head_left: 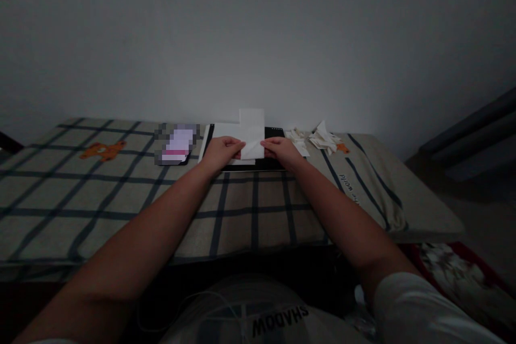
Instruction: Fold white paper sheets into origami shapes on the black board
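Observation:
A white sheet of paper (252, 131) stands partly folded above a black board (274, 163) at the far side of the checked cloth. My left hand (223, 150) pinches the paper's lower left edge with closed fingers. My right hand (280, 149) pinches its lower right edge the same way. More white paper (223, 131) lies flat on the board under the held sheet.
A pile of folded white paper pieces (318, 138) lies right of the board. A blurred phone-like object (177, 145) lies to the left. The checked cloth (121, 193) with an orange bear print (102, 149) covers the surface, against a plain wall.

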The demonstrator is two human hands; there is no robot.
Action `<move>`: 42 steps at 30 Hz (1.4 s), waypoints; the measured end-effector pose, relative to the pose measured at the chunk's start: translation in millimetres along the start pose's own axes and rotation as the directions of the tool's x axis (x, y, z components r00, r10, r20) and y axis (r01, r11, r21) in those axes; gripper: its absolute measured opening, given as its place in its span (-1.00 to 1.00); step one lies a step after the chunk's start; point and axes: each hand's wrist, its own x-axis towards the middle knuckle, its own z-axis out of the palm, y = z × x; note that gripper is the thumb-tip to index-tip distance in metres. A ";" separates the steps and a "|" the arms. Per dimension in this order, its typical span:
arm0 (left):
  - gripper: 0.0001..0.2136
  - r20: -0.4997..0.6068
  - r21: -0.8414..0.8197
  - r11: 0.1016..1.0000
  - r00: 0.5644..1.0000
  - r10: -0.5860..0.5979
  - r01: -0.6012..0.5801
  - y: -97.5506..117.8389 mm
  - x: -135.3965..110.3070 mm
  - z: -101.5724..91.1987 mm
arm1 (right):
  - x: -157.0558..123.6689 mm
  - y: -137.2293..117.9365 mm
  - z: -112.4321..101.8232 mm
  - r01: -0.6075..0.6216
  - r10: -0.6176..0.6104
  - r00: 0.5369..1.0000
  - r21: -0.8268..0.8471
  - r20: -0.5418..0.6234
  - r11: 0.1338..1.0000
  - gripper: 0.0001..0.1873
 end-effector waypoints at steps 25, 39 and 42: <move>-0.82 -0.035 -0.131 0.988 0.996 -0.086 0.081 1.5 -2.2 4.2 | -3.3 -6.1 3.3 0.012 -0.016 1.000 -0.196 -0.021 0.980 -0.90; -0.85 -0.150 -0.218 0.972 0.981 -0.120 0.085 5.2 2.2 3.5 | -4.0 -1.0 1.4 0.000 0.013 0.994 -0.117 0.111 0.993 -0.89; -0.84 -0.145 -0.216 0.974 0.984 -0.102 0.069 2.8 4.5 0.7 | -4.7 -2.5 -0.4 -0.028 0.044 0.991 -0.128 0.126 0.991 -0.88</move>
